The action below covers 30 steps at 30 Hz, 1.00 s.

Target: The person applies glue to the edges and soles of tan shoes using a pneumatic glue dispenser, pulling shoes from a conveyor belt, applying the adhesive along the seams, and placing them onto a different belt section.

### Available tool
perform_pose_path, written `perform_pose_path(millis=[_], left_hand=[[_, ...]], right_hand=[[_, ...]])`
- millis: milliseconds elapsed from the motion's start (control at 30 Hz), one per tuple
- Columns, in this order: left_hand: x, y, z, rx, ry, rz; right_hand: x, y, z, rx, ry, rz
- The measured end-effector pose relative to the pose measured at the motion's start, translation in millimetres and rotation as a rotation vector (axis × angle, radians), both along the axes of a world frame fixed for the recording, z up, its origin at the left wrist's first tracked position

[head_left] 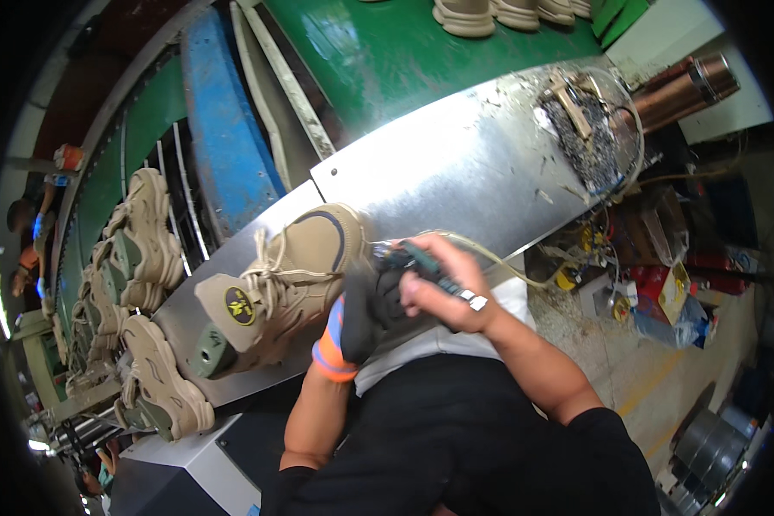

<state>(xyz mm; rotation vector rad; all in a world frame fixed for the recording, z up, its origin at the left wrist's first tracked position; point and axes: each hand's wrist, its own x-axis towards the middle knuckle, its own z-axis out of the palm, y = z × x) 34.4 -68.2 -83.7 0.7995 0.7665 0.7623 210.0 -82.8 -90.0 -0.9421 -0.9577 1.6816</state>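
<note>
My right hand [451, 288], bare, is closed around a dark green hand tool [421, 258] with a pale tip at one end; its exact kind is unclear. My left hand [365, 318] wears a black glove with an orange and blue cuff. It is right beside the tool and the toe of a tan lace-up sneaker [314, 241]. Blur and the dark glove hide its fingers, so whether it grips anything does not show. The sneaker lies on the metal bench [456, 163], its tongue folded out with a round dark and yellow badge, a green shoe last inside.
Several tan shoes on lasts [146, 224] crowd a rack at the left. One more shoe [163, 378] lies at the bench's left end. A pale hose [512, 267] curves past my right hand. Grey debris [576, 129] and a copper-coloured flask [688, 90] are at the far right.
</note>
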Motion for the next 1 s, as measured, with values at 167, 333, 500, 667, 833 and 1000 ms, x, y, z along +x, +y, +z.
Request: perform_pose_path(millis=[167,333,500,667,833,1000], left_hand=[[-152.4,-32.6,67.7,0.702,0.51,-0.075],[-176.4,-53.5,76.4,0.884,1.4,0.223],[-142.8,-93.1,61.2,0.668,1.636,0.079],[-71.7,-53.8,30.7,0.613,1.102,0.613],[33.8,153.2,37.5,0.738,0.657,0.644],[71.6,376.6,-0.1,1.109,0.883,0.677]], right_hand=[[57.1,18.4,-10.0,0.062,-0.081,-0.271],[103.1,40.6,-12.7,0.15,-0.079,-0.521],[130.7,45.9,-20.0,0.157,-0.003,-0.63],[131.0,46.9,-19.4,0.157,-0.056,-0.587],[137.2,45.7,-23.3,0.122,-0.023,-0.582],[133.6,48.7,-17.9,0.067,0.011,-0.546]])
